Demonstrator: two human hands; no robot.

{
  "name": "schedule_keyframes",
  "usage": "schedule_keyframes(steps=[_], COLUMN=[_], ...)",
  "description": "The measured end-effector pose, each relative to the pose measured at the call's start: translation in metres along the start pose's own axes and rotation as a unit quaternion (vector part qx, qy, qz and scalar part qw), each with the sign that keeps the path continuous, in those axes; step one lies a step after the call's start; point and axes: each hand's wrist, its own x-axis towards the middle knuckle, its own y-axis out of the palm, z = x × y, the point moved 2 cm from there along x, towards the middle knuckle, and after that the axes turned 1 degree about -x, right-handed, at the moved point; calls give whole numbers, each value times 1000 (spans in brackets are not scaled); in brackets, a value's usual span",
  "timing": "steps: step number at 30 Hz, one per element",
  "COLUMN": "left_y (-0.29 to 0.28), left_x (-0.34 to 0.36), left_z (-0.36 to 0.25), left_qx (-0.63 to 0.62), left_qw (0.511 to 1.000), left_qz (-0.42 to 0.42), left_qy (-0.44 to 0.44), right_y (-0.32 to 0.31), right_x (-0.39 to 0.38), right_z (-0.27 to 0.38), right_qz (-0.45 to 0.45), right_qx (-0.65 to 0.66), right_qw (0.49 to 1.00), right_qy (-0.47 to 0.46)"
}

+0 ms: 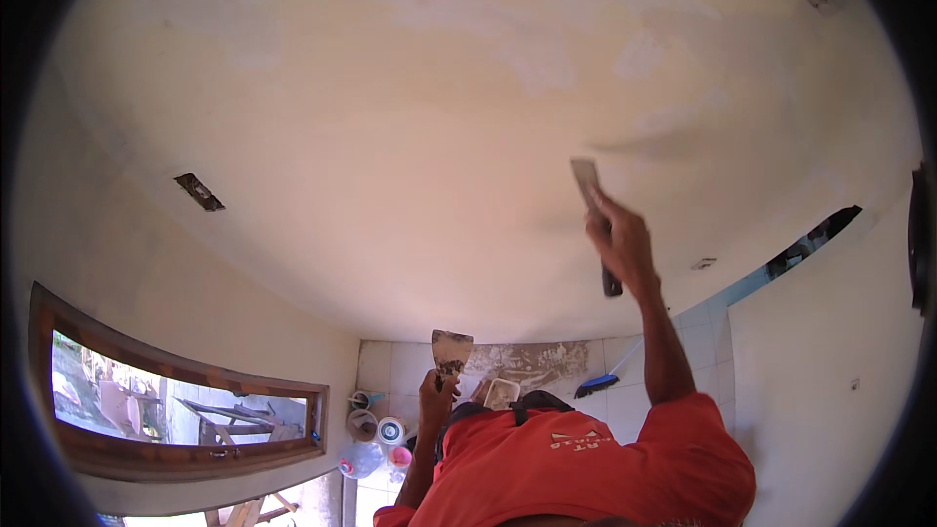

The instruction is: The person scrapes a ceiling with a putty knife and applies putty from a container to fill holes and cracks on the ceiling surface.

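Note:
My right hand (625,242) is raised to the cream wall (410,156), its fingers wrapped round the dark handle of a putty knife (584,174). The narrow blade points up at the wall, beside its shadow; whether it touches cannot be made out. Lower down, near my body, my left hand (438,396) grips a wider putty knife (452,344) with its blade up. Dark marks and pale residue show on that blade. Paler patches (639,56) are spread over the wall above my right hand.
A wood-framed window (317,415) stands at the left. Below are a white tub (502,392), a clear plastic jug (361,461), several containers and a blue broom (596,385) on the tiled floor. A rectangular wall recess (199,192) is at the left, a dark gap (815,242) at the right.

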Motion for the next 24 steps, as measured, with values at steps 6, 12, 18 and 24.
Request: schedule_keyframes(steps=[6, 12, 18, 24], left_y=[-3, 0, -8, -8], left_x=[7, 20, 17, 13], left_z=[17, 48, 95, 73], left_qx=[4, -7, 63, -16], left_qw=[1000, 1000, 998, 997], left_qz=[-4, 4, 6, 38], left_qy=[-17, -24, -6, -63], right_y=[102, 215, 251, 197], right_x=[-122, -267, -362, -268], right_z=[-24, -64, -116, -55], right_qz=[195, 201, 151, 234], right_qx=[413, 546, 606, 452], right_qw=[834, 595, 336, 667], right_qy=[310, 555, 705, 544])
